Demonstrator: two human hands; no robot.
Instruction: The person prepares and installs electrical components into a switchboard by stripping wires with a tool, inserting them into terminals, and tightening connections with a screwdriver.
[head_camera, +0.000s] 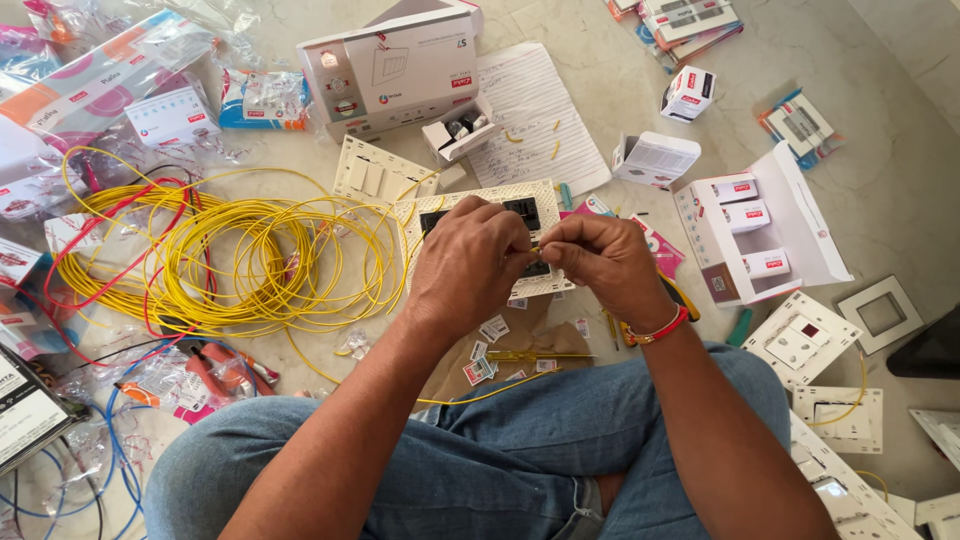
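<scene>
I sit cross-legged on the floor in blue jeans. My left hand (470, 262) and my right hand (600, 262) meet over a cream switch plate (480, 205) with dark modules. Both pinch a small piece between the fingertips, seemingly a short yellow wire end; the fingers hide most of it. A red band circles my right wrist. A large coil of yellow wire (250, 265) lies to the left, one strand trailing under my left forearm.
A big white box (395, 70) and a lined paper sheet (535, 110) lie ahead. An open carton of small boxes (750, 235) sits right, with white switch plates (805, 340) nearby. A yellow screwdriver (535, 355), red pliers (215, 370) and plastic wrappers surround me.
</scene>
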